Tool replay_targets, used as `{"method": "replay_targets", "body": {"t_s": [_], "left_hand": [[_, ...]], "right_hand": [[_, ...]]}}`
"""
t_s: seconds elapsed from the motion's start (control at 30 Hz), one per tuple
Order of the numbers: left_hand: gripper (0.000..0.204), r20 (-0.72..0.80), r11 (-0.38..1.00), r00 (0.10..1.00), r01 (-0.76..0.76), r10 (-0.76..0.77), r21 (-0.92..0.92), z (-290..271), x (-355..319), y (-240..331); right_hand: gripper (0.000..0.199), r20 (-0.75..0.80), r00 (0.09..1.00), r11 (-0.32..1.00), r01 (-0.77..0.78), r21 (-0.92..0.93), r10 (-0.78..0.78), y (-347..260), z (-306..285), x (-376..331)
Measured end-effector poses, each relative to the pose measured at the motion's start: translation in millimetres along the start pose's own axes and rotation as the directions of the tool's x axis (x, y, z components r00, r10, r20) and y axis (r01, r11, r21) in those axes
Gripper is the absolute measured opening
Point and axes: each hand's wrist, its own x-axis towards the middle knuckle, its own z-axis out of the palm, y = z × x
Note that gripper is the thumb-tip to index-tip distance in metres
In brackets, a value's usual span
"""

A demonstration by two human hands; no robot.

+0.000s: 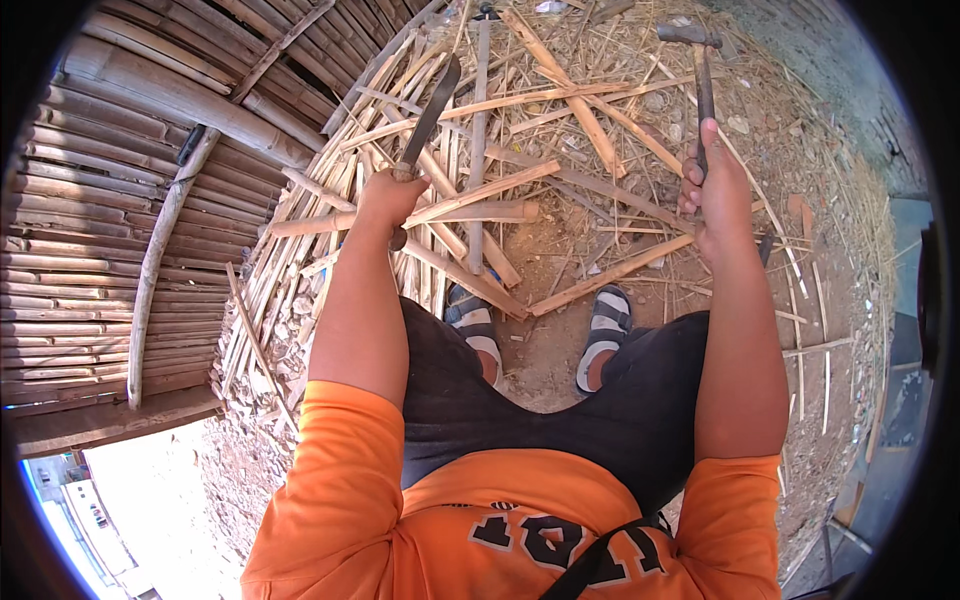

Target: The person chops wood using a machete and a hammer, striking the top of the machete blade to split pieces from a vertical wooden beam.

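In my left hand (388, 205) is a machete (430, 118), its dark blade pointing up and away over the scattered wood. My fingers wrap round its wooden handle. A hammer (689, 36) with a dark metal head stands upright in my right hand (718, 190), which grips the shaft with the thumb along it. Below and between the two hands lie split wooden strips (495, 190) and longer pieces, crossing one another on the ground. Neither tool touches another thing that I can make out.
A slatted bamboo wall (80, 270) with a bent pole (160, 260) rises on the left. Sandalled feet (605, 335) stand on the dirt amid the strips. Straw and wood chips litter the ground (835, 230) at the right, beside a grey-blue wall (850, 70).
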Motion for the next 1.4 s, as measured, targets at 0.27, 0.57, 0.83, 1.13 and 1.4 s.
{"method": "replay_targets", "body": {"t_s": [0.27,0.57,0.83,1.13,1.4], "left_hand": [[0.043,0.032,0.953,0.999,0.035,-0.027,-0.301,-14,-20,43],[0.036,0.041,0.858,0.998,-0.019,0.046,-0.513,-35,-44,74],[0.054,-0.011,0.931,0.995,-0.096,0.098,-0.352,-34,-49,69],[0.060,0.057,0.915,0.984,-0.136,0.170,-0.379,-29,-53,66],[0.059,0.041,0.821,0.986,-0.111,0.161,-0.560,-38,-52,64]], "right_hand": [[0.037,0.028,0.995,0.992,-0.102,0.079,0.100,9,18,15],[0.031,0.080,0.984,0.982,-0.150,-0.118,0.160,33,36,34],[0.028,0.105,0.980,0.984,-0.165,-0.065,0.171,36,58,18],[0.024,0.109,0.979,0.985,-0.167,-0.054,0.172,44,63,12],[0.029,0.051,0.990,0.944,-0.113,-0.310,0.135,82,57,37]]}}
